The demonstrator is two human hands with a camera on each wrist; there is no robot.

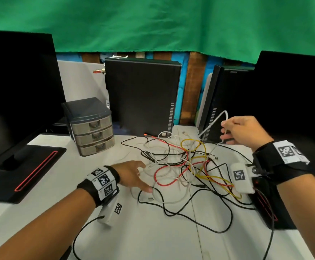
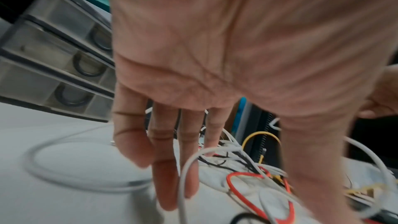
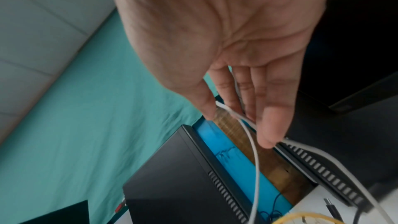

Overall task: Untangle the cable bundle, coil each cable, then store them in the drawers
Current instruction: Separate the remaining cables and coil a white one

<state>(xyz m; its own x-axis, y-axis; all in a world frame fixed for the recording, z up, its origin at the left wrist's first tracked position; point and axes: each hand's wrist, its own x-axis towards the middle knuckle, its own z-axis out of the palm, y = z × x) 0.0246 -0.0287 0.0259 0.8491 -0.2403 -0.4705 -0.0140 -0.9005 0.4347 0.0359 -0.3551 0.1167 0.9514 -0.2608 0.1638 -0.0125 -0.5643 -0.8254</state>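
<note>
Loosely the cable bundle [image 1: 182, 166], white, black, red and yellow loops, sprawls mid-tabletop [image 1: 153, 237] toward its right edge. Right hand [image 1: 243, 131] grip pinches a raised white cable [image 1: 212, 123]; left hand [image 1: 134, 175] grip relaxed, fingers spread over white loops.

Three drawers [image 1: 94, 136], two hands, one cable tangle [image 1: 182, 166].

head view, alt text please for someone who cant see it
A right hand lifts a white cable from a tangle of cables on a white desk; the left hand reaches in. A closed three-drawer box stands behind.
</note>
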